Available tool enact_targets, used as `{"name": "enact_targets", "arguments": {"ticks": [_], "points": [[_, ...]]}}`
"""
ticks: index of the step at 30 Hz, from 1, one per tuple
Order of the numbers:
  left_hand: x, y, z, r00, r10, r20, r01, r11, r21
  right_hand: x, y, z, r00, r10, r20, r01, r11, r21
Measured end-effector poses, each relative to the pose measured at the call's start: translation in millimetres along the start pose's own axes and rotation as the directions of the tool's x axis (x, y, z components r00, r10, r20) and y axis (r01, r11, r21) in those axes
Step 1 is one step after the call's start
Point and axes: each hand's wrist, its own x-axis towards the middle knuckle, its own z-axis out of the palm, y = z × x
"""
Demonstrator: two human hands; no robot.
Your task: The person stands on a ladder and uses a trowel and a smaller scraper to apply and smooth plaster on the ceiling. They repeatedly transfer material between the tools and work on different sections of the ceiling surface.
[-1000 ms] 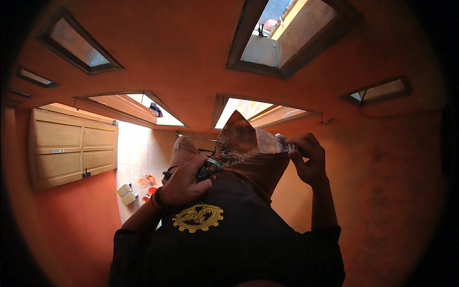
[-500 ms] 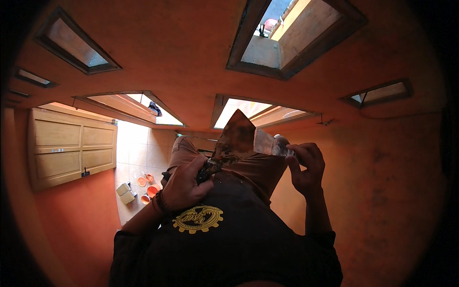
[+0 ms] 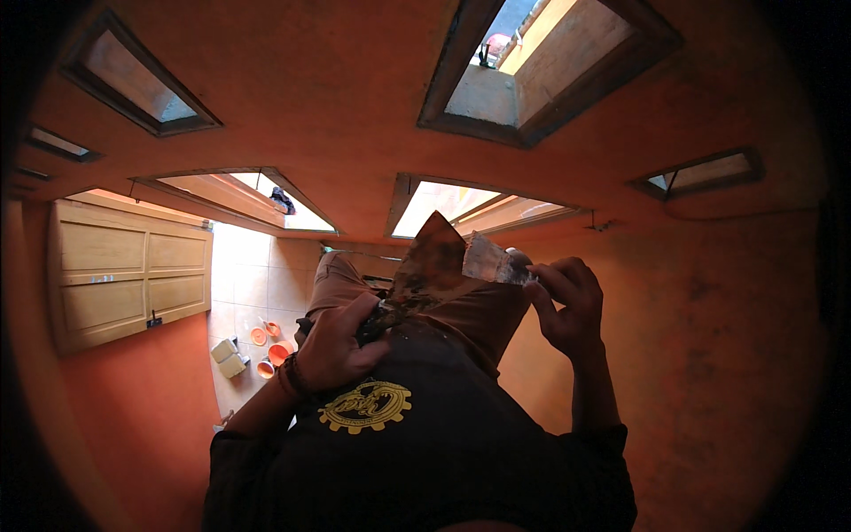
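My left hand is closed round the dark handle of a pointed trowel. The trowel's broad blade is stained with brown and dark patches, and its tip points away from me. On the right, my right hand pinches a putty knife between thumb and fingers. Its pale, smeared blade lies close against the right edge of the trowel blade; whether they touch I cannot tell. Both tools are in front of my waist, above my brown trousers.
An orange wall with wood-framed windows rises ahead. At left are a panelled wooden door and a tiled floor. Orange buckets and a pale block-like object are on that floor. Another orange wall stands at right.
The trowel's tip has dipped slightly toward me and left. My right hand and the putty knife have shifted slightly left. Both hands keep their hold.
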Motion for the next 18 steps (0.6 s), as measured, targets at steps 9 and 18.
{"name": "enact_targets", "arguments": {"ticks": [9, 18], "points": [[-3.5, -3.0, -2.4, 0.999, 0.0, 0.051, 0.005, 0.995, -0.095, 0.4, 22.0, 7.9, 0.999, 0.035, 0.015, -0.035, 0.999, 0.018], [-11.5, -21.9, -4.3, 0.991, -0.037, -0.13, 0.025, 0.995, -0.093, -0.3, -14.6, -19.0, 0.766, 0.476, 0.432, -0.634, 0.453, 0.627]]}}
